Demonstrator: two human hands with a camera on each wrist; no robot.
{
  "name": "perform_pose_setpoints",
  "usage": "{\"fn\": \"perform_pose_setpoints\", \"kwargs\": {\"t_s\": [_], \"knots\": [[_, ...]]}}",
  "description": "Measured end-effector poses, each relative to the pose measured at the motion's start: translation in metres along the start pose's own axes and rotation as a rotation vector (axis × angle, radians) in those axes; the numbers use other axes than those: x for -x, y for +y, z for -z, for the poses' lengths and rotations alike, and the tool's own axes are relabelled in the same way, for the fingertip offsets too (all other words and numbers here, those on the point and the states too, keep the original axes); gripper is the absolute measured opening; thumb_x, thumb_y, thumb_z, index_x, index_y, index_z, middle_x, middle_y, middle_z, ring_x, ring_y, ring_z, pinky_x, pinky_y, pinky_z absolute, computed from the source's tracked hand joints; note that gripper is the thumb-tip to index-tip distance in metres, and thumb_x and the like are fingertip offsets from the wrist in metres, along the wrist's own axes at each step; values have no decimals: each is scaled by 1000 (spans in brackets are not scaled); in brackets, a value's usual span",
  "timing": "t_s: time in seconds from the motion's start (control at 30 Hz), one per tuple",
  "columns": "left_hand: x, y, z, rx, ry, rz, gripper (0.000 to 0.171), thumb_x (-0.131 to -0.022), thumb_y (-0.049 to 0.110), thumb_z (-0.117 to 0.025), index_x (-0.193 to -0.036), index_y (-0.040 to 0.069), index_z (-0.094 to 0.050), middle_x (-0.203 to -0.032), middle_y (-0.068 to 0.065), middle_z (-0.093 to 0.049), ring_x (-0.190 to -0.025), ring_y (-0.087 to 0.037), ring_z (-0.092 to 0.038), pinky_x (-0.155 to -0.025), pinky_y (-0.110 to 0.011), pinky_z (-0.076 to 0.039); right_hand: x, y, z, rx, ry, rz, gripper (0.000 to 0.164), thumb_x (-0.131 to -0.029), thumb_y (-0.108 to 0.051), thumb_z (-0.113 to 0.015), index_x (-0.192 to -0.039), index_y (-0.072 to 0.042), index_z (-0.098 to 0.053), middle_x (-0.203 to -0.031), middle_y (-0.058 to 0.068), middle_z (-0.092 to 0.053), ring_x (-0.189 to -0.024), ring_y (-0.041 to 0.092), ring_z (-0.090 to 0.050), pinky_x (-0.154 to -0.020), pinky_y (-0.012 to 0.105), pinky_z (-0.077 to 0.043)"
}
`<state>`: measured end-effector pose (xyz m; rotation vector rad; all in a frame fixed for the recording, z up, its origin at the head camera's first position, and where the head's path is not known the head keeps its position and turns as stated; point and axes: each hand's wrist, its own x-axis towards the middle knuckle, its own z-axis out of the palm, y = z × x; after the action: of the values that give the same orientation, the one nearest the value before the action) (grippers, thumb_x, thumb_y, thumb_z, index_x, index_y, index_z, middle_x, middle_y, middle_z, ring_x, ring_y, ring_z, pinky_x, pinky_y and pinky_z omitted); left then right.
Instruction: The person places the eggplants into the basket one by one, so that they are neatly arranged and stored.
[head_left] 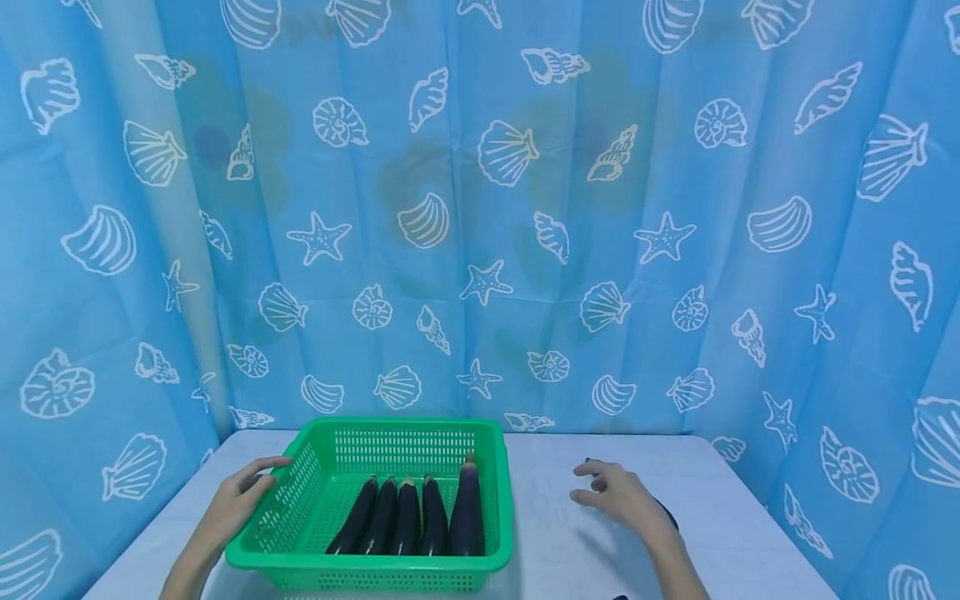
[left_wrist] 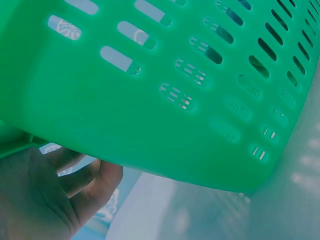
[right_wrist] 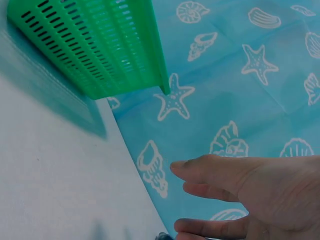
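Note:
A green plastic basket (head_left: 382,562) with slotted walls stands on the table. Several dark purple eggplants (head_left: 407,517) lie side by side in its right half, stems away from me; the rightmost eggplant (head_left: 467,512) is the thickest and longest. At the basket's left rim is my left hand (head_left: 236,500), its fingertips touching the edge. The left wrist view shows that hand's fingers (left_wrist: 97,187) slightly bent against the basket's outside, partly hidden by the wall. To the right of the basket my right hand (head_left: 618,493) hovers with nothing in it, fingers loosely spread and pointing toward the basket.
The white-covered table (head_left: 547,517) reaches back to a blue curtain (head_left: 480,250) printed with white shells and starfish, which also hangs along both sides. A small dark object (head_left: 619,597) shows at the bottom edge of the head view.

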<state>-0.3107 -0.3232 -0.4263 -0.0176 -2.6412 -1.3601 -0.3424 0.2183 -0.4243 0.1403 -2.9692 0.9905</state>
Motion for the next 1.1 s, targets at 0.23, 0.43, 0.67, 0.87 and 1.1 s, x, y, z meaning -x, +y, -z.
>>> {"fn": "perform_pose_setpoints", "kwargs": {"t_s": [0.23,0.43,0.67,0.87,1.1], "knots": [[0,1,-1,-7,7,-9,49,-106,37,-41,-143,6,-49,-146,-31,-44,-125,-47,-53,-96,-50,-56,-2,11,3,-21,29,-7,52,-82,-39,-77,-125,-12,-67,-115,15,-69,-103,28,-65,-80,49,-60],[1,2,-1,2,4,-12,47,-106,35,-41,-143,6,-50,-146,-31,-44,-126,-48,-52,-99,-51,-55,-2,20,7,-6,53,-16,53,-82,-39,-77,-126,-12,-66,-112,12,-69,-101,26,-64,-83,50,-58],[-1,0,-1,-1,0,-15,47,-106,34,-41,-143,6,-49,-147,-30,-43,-127,-48,-51,-98,-52,-55,1,29,15,1,74,-80,52,-84,-38,-76,-127,-11,-65,-113,18,-67,-99,31,-63,-80,53,-56],[-1,0,-1,-1,5,-10,46,-106,33,-41,-143,6,-49,-147,-30,-44,-127,-47,-52,-97,-53,-55,1,36,20,5,80,-97,50,-86,-36,-74,-129,-11,-63,-117,22,-65,-104,36,-62,-83,58,-55],[0,-1,0,3,-2,-1,47,-106,35,-40,-144,6,-48,-147,-31,-42,-128,-48,-50,-100,-52,-54,0,48,20,32,91,-134,50,-87,-34,-73,-129,-10,-62,-127,31,-57,-113,45,-56,-90,66,-52]]}}
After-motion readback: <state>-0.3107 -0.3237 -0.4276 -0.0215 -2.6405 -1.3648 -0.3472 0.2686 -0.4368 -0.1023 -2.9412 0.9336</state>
